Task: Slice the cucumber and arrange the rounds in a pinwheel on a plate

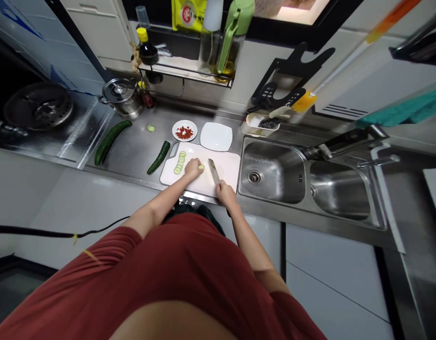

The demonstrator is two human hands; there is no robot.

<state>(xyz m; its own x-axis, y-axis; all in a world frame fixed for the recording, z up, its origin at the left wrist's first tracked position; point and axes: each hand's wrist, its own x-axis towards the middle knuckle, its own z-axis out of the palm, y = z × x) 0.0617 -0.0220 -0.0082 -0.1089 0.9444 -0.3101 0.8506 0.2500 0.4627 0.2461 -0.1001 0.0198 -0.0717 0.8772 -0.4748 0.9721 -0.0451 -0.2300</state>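
Observation:
On the white cutting board [223, 163], a row of cucumber slices [180, 163] lies to the left of my left hand [193, 168]. That hand's fingers are bent together on the board, over a small pale green cucumber piece [201, 167] that shows at their right side. My right hand [225, 192] is wrapped round the handle of a knife [214, 172], whose blade points up and left over the board, apart from the piece. A cut cucumber [158, 157] rests left of the board, and a whole cucumber [109, 141] lies farther left.
Behind the board stand a white plate [216, 137] and a small dish of red pieces [184, 131]. A double sink [274, 172] is at the right. A lidded pot [123, 99] and a pan [38, 106] are at the left. A bottle shelf [185, 71] hangs above.

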